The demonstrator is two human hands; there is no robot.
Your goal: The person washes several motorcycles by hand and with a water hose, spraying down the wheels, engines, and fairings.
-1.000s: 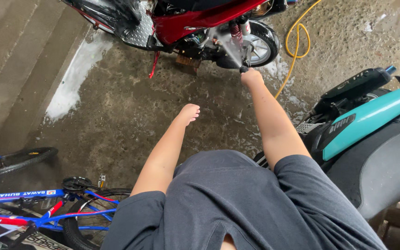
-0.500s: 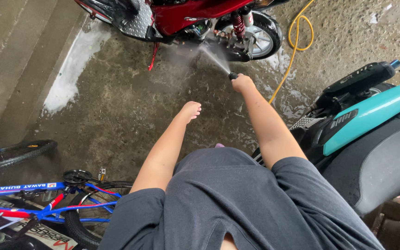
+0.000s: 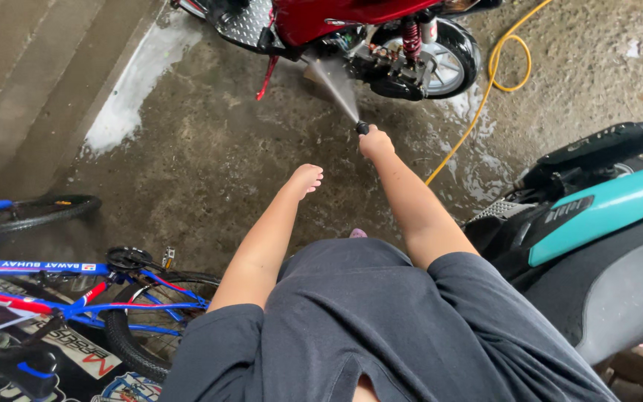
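My right hand [image 3: 375, 142] is stretched forward, closed around a black spray nozzle [image 3: 362, 127]. A jet of water [image 3: 333, 83] fans from it up and to the left, hitting the underside of a red motorcycle [image 3: 336, 18] near its engine and rear wheel [image 3: 449, 63]. My left hand [image 3: 306, 179] hangs out in front of me over the wet concrete floor [image 3: 210, 164], fingers loosely together, holding nothing. I wear a dark grey shirt [image 3: 381, 327].
A yellow hose [image 3: 489, 82] loops across the floor at the right. A teal and black scooter [image 3: 597, 223] stands close on my right. A blue bicycle [image 3: 76, 298] lies at lower left. White foam [image 3: 132, 89] runs along concrete steps [image 3: 24, 82] at left.
My right hand with the nozzle swung left, and the spray shifted from the rear wheel area toward the motorcycle's middle underside. The view drifted, moving the motorcycle to the right.
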